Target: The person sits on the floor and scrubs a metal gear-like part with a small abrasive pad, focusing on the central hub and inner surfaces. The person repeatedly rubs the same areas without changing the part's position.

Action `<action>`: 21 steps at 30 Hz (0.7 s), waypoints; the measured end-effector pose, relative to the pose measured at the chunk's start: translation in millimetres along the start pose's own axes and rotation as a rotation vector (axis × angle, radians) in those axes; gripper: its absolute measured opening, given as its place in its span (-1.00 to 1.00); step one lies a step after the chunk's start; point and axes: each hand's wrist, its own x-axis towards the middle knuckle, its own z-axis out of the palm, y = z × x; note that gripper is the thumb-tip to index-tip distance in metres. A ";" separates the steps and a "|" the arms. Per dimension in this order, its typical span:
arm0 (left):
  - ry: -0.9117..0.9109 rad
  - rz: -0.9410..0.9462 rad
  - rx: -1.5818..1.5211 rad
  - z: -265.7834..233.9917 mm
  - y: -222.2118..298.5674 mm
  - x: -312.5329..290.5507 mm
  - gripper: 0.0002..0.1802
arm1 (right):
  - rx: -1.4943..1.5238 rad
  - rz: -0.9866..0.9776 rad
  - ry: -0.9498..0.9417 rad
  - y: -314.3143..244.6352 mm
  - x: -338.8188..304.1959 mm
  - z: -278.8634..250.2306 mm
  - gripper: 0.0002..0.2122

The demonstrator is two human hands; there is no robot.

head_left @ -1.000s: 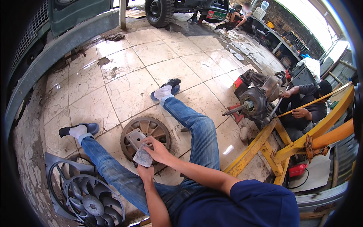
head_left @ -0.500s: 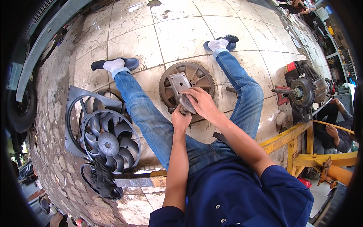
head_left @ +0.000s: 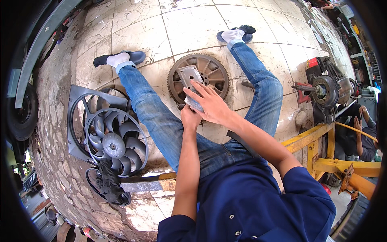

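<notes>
A large toothed flywheel (head_left: 219, 66) lies flat on the tiles between my legs. On it sits a metal plate (head_left: 186, 73) with holes. My left hand (head_left: 190, 117) is closed around the near end of a grey metal piece (head_left: 192, 103), in front of the plate; part of its grip is hidden. My right hand (head_left: 211, 105) lies on top of that piece with fingers stretched out and slightly spread, their tips reaching the plate's near edge. Whether piece and plate are joined, I cannot tell.
A radiator fan (head_left: 114, 145) in its shroud and a black cloth (head_left: 109, 183) lie on the left. A dark tool (head_left: 247, 84) rests by my right knee. At right stand a greasy shaft assembly (head_left: 322, 90), a yellow frame (head_left: 308, 139) and another person (head_left: 365, 137).
My right hand has slid forward and left across the grey piece, its curled fingers now straightened. My left hand has stayed closed, shifting slightly. The view has moved a little.
</notes>
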 end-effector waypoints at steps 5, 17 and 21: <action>-0.009 0.027 -0.012 -1.3 1.4 -0.6 -0.56 | 0.026 0.008 -0.015 -6.3 -1.7 2.9 -0.47; 0.025 -0.072 -0.115 -0.9 14.3 -0.3 -0.50 | 0.177 0.247 -0.166 -4.0 18.5 4.5 -0.54; -0.043 -0.003 0.088 -4.9 9.6 -0.8 -0.50 | 0.089 0.197 -0.144 -10.8 20.4 11.2 -0.52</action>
